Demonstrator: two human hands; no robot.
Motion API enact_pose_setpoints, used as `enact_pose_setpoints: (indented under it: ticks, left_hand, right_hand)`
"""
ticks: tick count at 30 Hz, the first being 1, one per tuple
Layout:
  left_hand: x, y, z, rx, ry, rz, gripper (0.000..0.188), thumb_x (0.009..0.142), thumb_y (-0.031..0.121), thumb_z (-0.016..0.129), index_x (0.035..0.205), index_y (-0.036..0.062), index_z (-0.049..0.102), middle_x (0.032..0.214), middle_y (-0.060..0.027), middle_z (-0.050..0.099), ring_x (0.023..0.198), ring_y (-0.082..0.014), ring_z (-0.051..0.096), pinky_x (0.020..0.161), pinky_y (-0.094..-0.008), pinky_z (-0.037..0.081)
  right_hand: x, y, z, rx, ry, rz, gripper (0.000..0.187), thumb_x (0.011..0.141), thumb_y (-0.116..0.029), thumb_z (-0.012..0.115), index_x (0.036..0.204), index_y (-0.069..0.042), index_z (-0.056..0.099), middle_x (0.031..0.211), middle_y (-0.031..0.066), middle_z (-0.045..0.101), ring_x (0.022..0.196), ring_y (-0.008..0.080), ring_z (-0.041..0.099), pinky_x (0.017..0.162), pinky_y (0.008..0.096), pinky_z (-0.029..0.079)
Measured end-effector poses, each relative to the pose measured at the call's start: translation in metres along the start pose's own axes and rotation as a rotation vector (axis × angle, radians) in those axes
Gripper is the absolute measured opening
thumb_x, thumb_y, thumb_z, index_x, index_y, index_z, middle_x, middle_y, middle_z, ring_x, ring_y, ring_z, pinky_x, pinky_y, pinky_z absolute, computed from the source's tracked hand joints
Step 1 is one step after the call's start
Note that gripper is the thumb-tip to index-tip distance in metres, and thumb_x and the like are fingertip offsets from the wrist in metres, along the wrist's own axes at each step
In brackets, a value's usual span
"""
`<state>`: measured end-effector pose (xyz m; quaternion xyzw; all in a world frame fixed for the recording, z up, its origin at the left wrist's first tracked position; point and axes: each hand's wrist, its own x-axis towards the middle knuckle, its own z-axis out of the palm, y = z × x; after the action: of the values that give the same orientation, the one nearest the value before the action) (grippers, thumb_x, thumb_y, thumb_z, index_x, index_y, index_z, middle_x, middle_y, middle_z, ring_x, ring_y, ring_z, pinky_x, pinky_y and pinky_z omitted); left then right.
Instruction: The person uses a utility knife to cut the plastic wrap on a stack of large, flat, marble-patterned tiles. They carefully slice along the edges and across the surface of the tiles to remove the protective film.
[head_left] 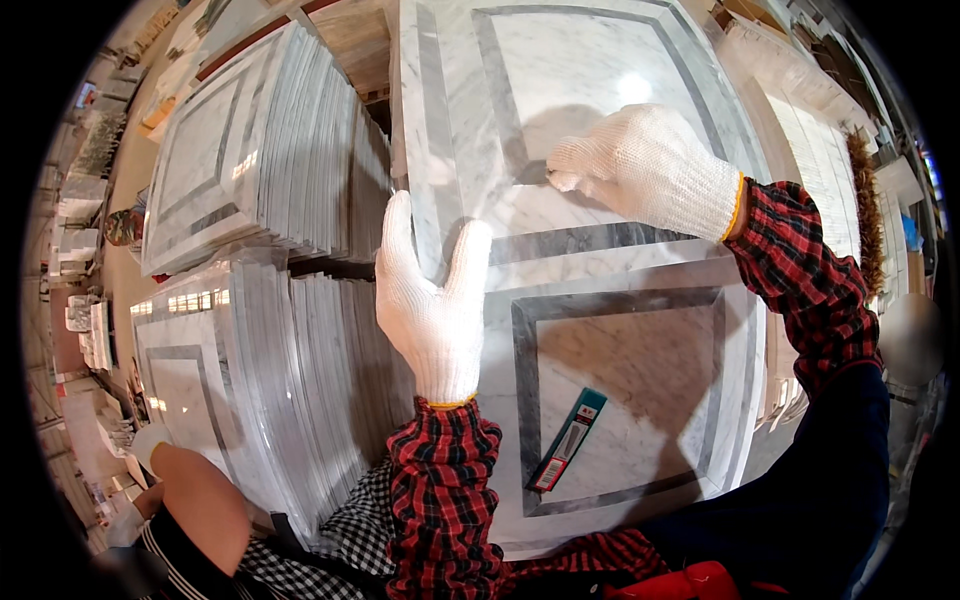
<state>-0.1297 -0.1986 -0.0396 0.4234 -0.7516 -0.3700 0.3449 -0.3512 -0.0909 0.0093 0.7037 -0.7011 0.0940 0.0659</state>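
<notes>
Under my hands lie two polished white marble tiles with grey inlaid frames: a far tile (600, 60) and a near tile (630, 380). My left hand (432, 300), in a white knit glove, rests at the left edge of the far tile, thumb and fingers spread apart. Over the dark lower corner of that tile's inlay, my right hand (650, 170) is closed with its fingertips pinched together. Whatever it may hold is too small or hidden to name. A slim teal and red box (568, 440) lies slantwise on the near tile.
To the left stand two upright stacks of similar tiles, a far stack (270, 140) and a near stack (270, 370), partly under clear film. Another person's bare arm (205, 500) reaches in at the lower left. Pale stacked slabs (815, 160) stand to the right.
</notes>
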Motion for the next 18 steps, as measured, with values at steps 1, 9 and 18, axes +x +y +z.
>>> enact_pose_setpoints:
  ticks: [1, 9, 18]
  left_hand:
    - [0.0, -0.001, 0.0, -0.001, -0.001, 0.001, 0.068, 0.086, 0.027, 0.083, 0.142, -0.0008, 0.057, 0.136, -0.0227, 0.064, 0.128, -0.0339, 0.061, 0.109, -0.0414, 0.047]
    - [-0.002, -0.002, 0.004, 0.029, 0.001, 0.046, 0.07, 0.088, 0.028, 0.082, 0.146, 0.0013, 0.053, 0.131, -0.0197, 0.065, 0.123, -0.0335, 0.064, 0.105, -0.0415, 0.049]
    - [0.0, -0.006, 0.005, 0.065, -0.015, 0.087, 0.069, 0.089, 0.028, 0.08, 0.147, 0.002, 0.051, 0.129, -0.0193, 0.065, 0.121, -0.0341, 0.064, 0.102, -0.0423, 0.05]
  right_hand:
    - [0.0, -0.001, -0.001, -0.007, -0.02, 0.01, 0.008, 0.089, -0.017, 0.072, 0.095, -0.02, 0.07, 0.073, 0.0033, 0.068, 0.068, 0.0243, 0.069, 0.062, 0.0375, 0.055]
    - [-0.007, -0.011, 0.009, 0.033, -0.003, 0.053, 0.005, 0.09, -0.02, 0.072, 0.093, -0.019, 0.069, 0.072, 0.003, 0.067, 0.066, 0.0251, 0.067, 0.059, 0.038, 0.053]
    - [-0.008, -0.014, 0.023, 0.02, 0.118, 0.059, 0.008, 0.092, -0.026, 0.069, 0.098, -0.021, 0.071, 0.064, 0.0042, 0.063, 0.054, 0.027, 0.062, 0.049, 0.0418, 0.047]
